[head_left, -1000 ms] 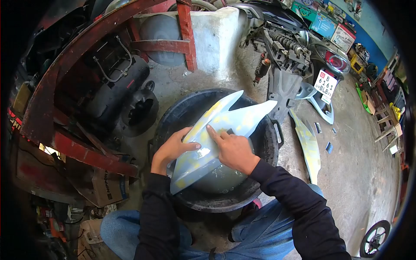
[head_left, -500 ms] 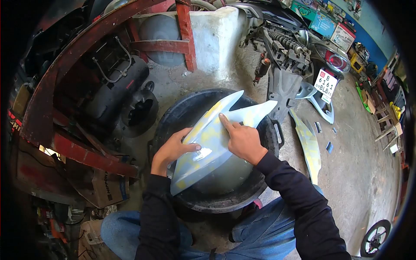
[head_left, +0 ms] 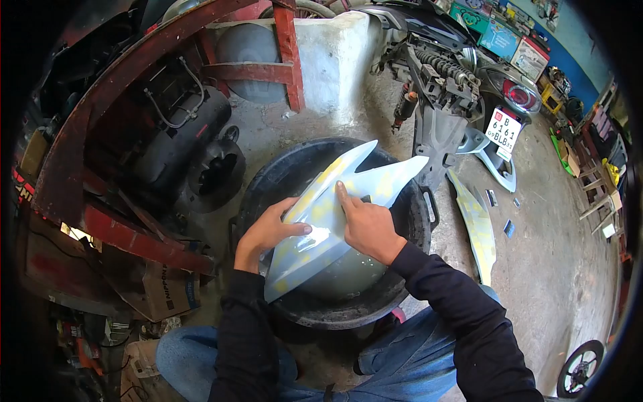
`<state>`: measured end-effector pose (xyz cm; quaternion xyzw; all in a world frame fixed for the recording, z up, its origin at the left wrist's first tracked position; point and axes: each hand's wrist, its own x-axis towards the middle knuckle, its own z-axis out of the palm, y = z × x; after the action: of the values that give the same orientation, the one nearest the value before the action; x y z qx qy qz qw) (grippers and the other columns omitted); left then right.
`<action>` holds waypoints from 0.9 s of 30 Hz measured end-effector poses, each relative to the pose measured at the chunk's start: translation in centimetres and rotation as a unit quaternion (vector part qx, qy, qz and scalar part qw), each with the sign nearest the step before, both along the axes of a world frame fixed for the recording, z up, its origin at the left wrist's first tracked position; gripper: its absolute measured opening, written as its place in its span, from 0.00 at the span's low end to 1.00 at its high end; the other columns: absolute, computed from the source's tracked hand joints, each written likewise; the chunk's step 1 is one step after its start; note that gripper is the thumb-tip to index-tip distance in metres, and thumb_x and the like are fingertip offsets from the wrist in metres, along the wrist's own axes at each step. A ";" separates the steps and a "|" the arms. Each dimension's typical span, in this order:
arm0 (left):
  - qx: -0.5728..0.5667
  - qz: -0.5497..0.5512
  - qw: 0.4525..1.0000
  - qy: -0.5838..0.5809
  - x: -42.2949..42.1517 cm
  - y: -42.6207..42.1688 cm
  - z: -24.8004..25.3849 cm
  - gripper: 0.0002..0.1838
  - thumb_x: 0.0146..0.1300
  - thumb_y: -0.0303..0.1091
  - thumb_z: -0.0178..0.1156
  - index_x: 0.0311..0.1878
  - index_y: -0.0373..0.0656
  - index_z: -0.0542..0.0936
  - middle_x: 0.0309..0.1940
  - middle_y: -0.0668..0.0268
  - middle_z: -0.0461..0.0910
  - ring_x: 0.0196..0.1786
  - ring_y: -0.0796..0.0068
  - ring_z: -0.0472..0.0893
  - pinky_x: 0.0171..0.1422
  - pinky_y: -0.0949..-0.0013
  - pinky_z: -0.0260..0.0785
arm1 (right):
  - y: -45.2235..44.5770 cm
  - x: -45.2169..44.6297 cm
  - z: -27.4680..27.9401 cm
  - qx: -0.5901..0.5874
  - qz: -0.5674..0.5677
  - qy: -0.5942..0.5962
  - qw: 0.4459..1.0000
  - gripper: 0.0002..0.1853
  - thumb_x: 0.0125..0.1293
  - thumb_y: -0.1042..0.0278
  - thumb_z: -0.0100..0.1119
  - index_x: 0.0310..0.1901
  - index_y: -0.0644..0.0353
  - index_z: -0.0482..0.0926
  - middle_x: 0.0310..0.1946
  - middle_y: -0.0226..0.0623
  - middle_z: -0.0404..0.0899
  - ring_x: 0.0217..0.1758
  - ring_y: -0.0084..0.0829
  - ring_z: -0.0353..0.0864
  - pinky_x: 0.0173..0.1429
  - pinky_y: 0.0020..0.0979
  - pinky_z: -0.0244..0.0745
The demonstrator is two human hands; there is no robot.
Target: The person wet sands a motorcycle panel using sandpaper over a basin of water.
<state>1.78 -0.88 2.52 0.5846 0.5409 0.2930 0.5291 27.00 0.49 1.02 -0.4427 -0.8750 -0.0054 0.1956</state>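
Note:
A pale grey motorcycle body panel (head_left: 315, 251) with yellow patches and a forked upper end lies tilted over a black tub (head_left: 321, 318). Cloudy water (head_left: 348, 278) shows in the tub. My left hand (head_left: 269, 231) grips the panel's left edge, its thumb on the wet, shiny face. On the panel's middle rests my right hand (head_left: 372, 224), index finger extended and pressed to the surface, the other fingers curled. A small dark piece (head_left: 366, 199), like sandpaper, peeks out beside its knuckles; most of it is hidden.
A second yellow-patched panel (head_left: 474, 224) lies on the floor at right, near small blue packets (head_left: 509, 228). Ahead stands a partly stripped motorcycle (head_left: 439, 100) with a number plate (head_left: 502, 132). A red frame (head_left: 144, 238) and a dark tank (head_left: 181, 134) are at left.
My right hand has slid slightly down and left across the panel, and a small dark piece now shows beside it. The left hand keeps its hold, nearly unmoved.

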 end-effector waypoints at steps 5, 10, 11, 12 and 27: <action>0.008 0.001 1.000 0.014 0.0 0.0 0.0 0.38 0.55 0.31 0.78 0.70 0.34 0.75 0.54 0.59 0.85 0.55 0.71 0.82 0.64 0.67 0.72 | -0.5 -0.4 -0.2 0.008 0.020 0.024 0.999 0.42 0.57 0.70 0.61 0.77 0.69 0.64 0.36 0.43 0.82 0.30 0.42 0.86 0.33 0.43 0.80; 0.012 0.004 1.000 0.012 0.0 0.0 0.0 0.38 0.55 0.31 0.78 0.69 0.35 0.76 0.54 0.58 0.85 0.55 0.71 0.82 0.63 0.66 0.72 | -1.7 -1.0 -0.2 -0.004 0.048 0.027 0.998 0.41 0.56 0.74 0.57 0.76 0.68 0.65 0.34 0.44 0.81 0.30 0.45 0.85 0.35 0.45 0.79; 0.011 0.003 1.000 0.009 0.0 0.0 0.0 0.38 0.55 0.31 0.78 0.69 0.35 0.76 0.54 0.58 0.85 0.55 0.71 0.82 0.63 0.67 0.72 | -2.0 -1.2 -0.2 -0.004 0.048 0.027 0.998 0.41 0.56 0.74 0.57 0.76 0.68 0.65 0.34 0.44 0.81 0.30 0.45 0.85 0.35 0.45 0.79; 0.010 0.001 1.000 0.007 0.0 0.0 -0.1 0.37 0.55 0.31 0.78 0.69 0.35 0.76 0.55 0.58 0.85 0.55 0.71 0.82 0.64 0.67 0.72 | -2.4 -1.5 -0.1 -0.014 0.051 0.020 0.998 0.39 0.57 0.71 0.60 0.73 0.69 0.68 0.36 0.42 0.81 0.34 0.43 0.85 0.37 0.43 0.79; 0.003 -0.002 1.000 -0.012 -0.2 0.3 -0.6 0.35 0.57 0.33 0.75 0.68 0.35 0.76 0.55 0.58 0.85 0.56 0.69 0.82 0.65 0.66 0.71 | 1.0 0.3 0.4 0.046 0.052 0.299 0.952 0.15 0.62 0.75 0.57 0.50 0.60 0.84 0.43 0.39 0.84 0.47 0.43 0.81 0.53 0.41 0.76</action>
<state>1.60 -0.62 1.93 0.5836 0.5324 0.3005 0.5345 27.35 1.54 1.42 -0.3689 -0.7970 0.0968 0.4684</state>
